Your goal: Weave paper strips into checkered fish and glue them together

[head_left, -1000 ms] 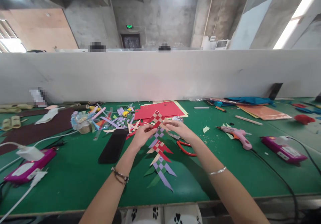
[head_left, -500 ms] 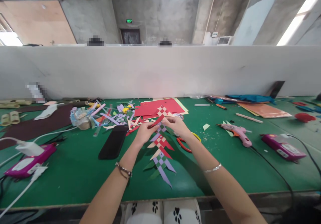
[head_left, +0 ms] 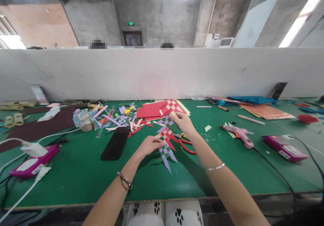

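Observation:
A chain of woven paper fish (head_left: pixel 168 137) hangs in front of me, red-and-cream checks alternating with purple-and-green ones. My right hand (head_left: pixel 184 124) pinches it high up, beside the top red-and-cream fish (head_left: pixel 172 106) and a purple-and-green one (head_left: pixel 165 121). Lower down, the closed fingers of my left hand (head_left: pixel 149 146) grip the edge of the chain, where a red fish meets the lowest purple-and-green fish (head_left: pixel 165 151). Pointed paper tails dangle below that hand. Red-handled pliers (head_left: pixel 186 145) lie on the table behind my right wrist.
On the green table (head_left: pixel 83 182) a black phone (head_left: pixel 115 143) lies to the left, near paper scraps (head_left: pixel 124 119). Red paper sheets (head_left: pixel 149 110) lie behind. Rightward are a pink glue gun (head_left: pixel 239 134) and a purple power strip (head_left: pixel 285 148) with cables. A white partition (head_left: pixel 141 72) stands behind.
My left hand has moved down from the upper part of the chain to its lower part. My right hand has shifted slightly, and the top fish has swung to the right.

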